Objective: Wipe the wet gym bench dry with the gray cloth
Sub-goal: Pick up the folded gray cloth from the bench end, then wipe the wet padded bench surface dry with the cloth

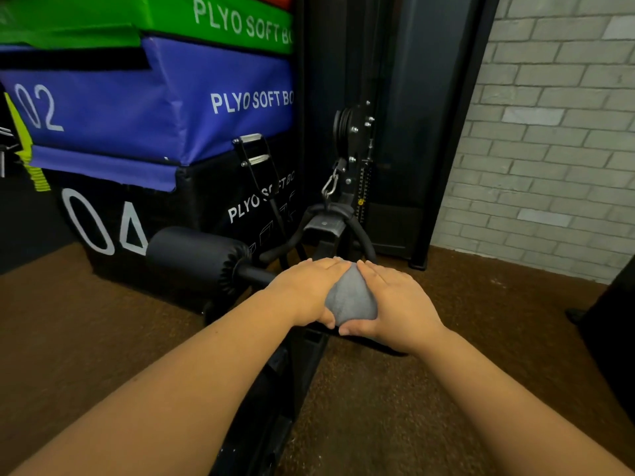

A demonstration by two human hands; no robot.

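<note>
The gray cloth [350, 298] is bunched over a rounded part at the far end of the black gym bench [302, 352], near the middle of the view. My left hand [305, 292] presses on the cloth's left side and my right hand [395, 304] cups its right side, thumbs wrapped under the near edge. Both forearms reach in from the bottom and hide most of the bench's frame. Whether the surface under the cloth is wet cannot be seen.
A black foam roller pad [196, 257] sticks out left of the bench. Stacked plyo soft boxes, black [137, 214], purple [154, 108] and green [206, 18], stand behind it. A cable pulley with carabiner [343, 159] hangs ahead. Brick wall [549, 132] at right; brown carpet [446, 389] below.
</note>
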